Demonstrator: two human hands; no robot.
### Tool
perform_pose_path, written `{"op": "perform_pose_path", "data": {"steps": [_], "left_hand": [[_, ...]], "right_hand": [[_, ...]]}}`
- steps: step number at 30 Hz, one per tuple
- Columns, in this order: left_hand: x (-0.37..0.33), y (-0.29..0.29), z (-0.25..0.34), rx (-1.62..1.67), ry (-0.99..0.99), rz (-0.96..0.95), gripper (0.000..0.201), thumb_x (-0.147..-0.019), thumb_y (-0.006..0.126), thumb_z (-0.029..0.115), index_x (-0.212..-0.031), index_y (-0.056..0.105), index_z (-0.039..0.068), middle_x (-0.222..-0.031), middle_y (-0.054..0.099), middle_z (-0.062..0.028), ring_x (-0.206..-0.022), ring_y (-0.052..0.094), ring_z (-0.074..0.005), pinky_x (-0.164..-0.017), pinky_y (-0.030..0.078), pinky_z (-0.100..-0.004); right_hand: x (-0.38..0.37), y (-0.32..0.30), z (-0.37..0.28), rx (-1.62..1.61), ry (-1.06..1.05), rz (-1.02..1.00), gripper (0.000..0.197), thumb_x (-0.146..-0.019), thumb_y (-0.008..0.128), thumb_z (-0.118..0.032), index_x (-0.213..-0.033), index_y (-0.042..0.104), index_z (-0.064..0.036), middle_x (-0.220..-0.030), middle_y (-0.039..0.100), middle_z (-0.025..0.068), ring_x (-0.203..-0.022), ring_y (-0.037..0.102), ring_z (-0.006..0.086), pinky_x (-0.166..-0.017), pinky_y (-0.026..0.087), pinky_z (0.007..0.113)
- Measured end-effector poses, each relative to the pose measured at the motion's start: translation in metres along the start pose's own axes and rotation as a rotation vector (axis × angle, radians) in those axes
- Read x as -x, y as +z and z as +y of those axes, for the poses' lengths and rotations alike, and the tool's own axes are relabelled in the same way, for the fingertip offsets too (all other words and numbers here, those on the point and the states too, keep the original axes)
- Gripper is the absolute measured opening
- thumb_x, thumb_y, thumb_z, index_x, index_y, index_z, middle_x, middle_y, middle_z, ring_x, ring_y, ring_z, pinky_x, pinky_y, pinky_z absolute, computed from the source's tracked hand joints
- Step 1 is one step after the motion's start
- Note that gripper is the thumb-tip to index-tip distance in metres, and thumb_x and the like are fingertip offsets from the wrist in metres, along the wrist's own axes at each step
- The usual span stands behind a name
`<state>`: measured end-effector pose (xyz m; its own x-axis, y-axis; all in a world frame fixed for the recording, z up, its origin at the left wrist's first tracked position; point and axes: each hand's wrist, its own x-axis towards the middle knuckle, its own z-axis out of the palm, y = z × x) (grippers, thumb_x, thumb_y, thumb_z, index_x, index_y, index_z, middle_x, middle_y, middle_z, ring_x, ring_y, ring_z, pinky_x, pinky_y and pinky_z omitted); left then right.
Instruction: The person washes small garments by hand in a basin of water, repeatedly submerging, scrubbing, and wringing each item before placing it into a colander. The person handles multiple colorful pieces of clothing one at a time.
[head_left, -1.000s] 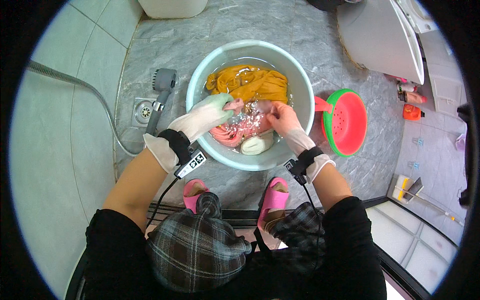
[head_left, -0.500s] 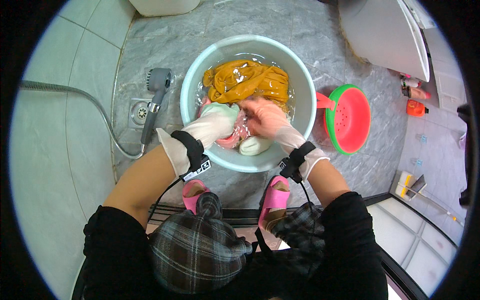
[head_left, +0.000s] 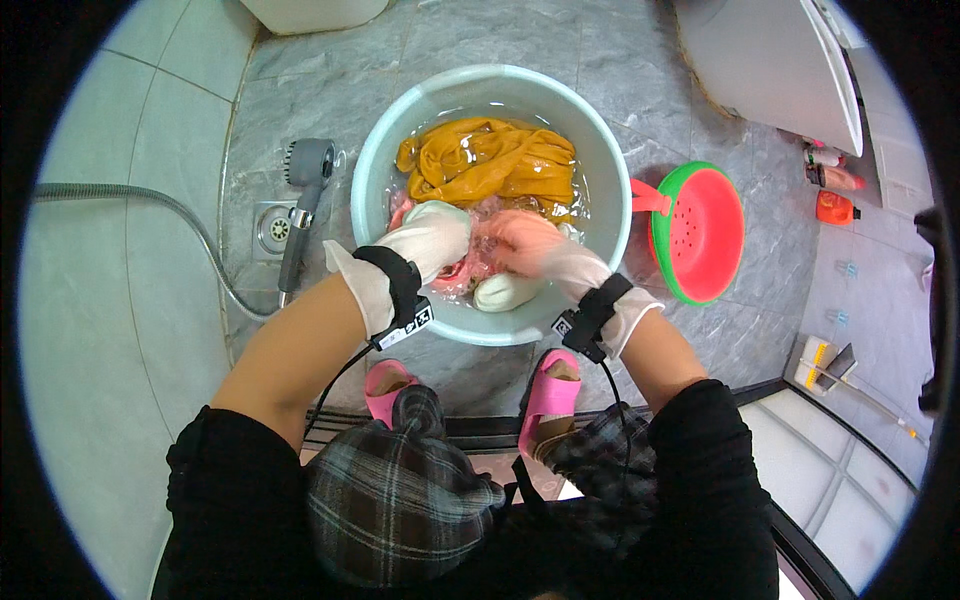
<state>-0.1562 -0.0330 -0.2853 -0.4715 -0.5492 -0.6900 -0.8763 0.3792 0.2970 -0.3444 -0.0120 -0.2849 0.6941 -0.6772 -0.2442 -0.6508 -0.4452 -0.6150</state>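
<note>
Your left hand (head_left: 432, 238): gloved in white, curled shut over the pink cloth (head_left: 462, 262) at the near side of the basin, knuckles up.
Your right hand (head_left: 528, 248): gloved too, blurred, closed on the same pink cloth from the other side; the two hands nearly touch over it.
Pink cloth: a bunched wad in the water between and under both hands, no clear long axis; each hand is equally near, the wad lying just ahead of your wrists.
White piece (head_left: 505, 291): a pale rounded lump just below your right hand, against the near wall; you cannot tell whether fingers touch it.
Orange cloth (head_left: 490, 162): heaped across the far half, beyond your knuckles, untouched.
Basin (head_left: 372, 160): pale blue, round, on the grey tiled floor.
Beside it: shower head (head_left: 305, 175) to your left, watermelon-patterned scoop (head_left: 700, 232) to your right.
</note>
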Motion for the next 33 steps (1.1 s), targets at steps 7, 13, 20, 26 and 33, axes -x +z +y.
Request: {"op": "perform_pose_path", "data": {"steps": [7,13,20,26,33], "left_hand": [[0.006,-0.011,-0.019,0.691,0.041,0.002,0.024,-0.084,0.055,0.019,-0.085,0.072,0.001,-0.087,0.070,-0.0205,-0.081,0.070,-0.0352,-0.070,0.053,-0.0447],[0.013,0.003,-0.009,0.311,0.080,0.333,0.025,-0.086,0.055,0.023,-0.091,0.070,0.004,-0.094,0.069,-0.0212,-0.091,0.067,-0.0381,-0.077,0.050,-0.0479],[0.017,-0.002,-0.006,0.208,0.133,0.171,0.029,-0.091,0.051,0.024,-0.105,0.070,0.007,-0.100,0.070,-0.0206,-0.091,0.068,-0.0385,-0.076,0.052,-0.0474],[0.015,-0.009,-0.005,0.154,0.096,0.109,0.036,-0.092,0.052,0.035,-0.111,0.068,0.009,-0.105,0.070,-0.0178,-0.095,0.067,-0.0370,-0.077,0.052,-0.0457],[0.055,-0.043,-0.043,0.484,0.645,0.342,0.033,-0.095,0.054,0.029,-0.116,0.064,0.005,-0.104,0.067,-0.0124,-0.097,0.062,-0.0268,-0.083,0.048,-0.0325]], "right_hand": [[0.002,-0.038,0.008,-0.569,0.444,-0.323,0.031,-0.088,0.054,-0.010,-0.118,0.063,-0.0024,-0.103,0.069,0.0085,-0.095,0.064,0.0176,-0.083,0.050,0.033],[0.003,-0.047,-0.014,-0.897,0.633,-0.100,0.033,-0.091,0.054,-0.012,-0.121,0.061,0.0008,-0.113,0.064,0.0074,-0.102,0.058,0.0169,-0.091,0.045,0.029],[-0.016,-0.029,-0.010,-0.484,0.487,-0.336,0.041,-0.081,0.059,-0.021,-0.116,0.064,0.0001,-0.109,0.067,0.0205,-0.100,0.065,0.0311,-0.088,0.050,0.037],[-0.019,-0.022,-0.007,-0.476,0.596,-0.357,0.040,-0.086,0.058,-0.019,-0.123,0.059,-0.0058,-0.110,0.067,0.0120,-0.096,0.064,0.0233,-0.083,0.050,0.033],[0.002,-0.055,-0.027,-1.262,0.596,-0.008,0.047,-0.082,0.065,0.003,-0.127,0.053,0.0021,-0.107,0.066,0.0082,-0.100,0.062,0.0167,-0.086,0.049,0.026]]}}
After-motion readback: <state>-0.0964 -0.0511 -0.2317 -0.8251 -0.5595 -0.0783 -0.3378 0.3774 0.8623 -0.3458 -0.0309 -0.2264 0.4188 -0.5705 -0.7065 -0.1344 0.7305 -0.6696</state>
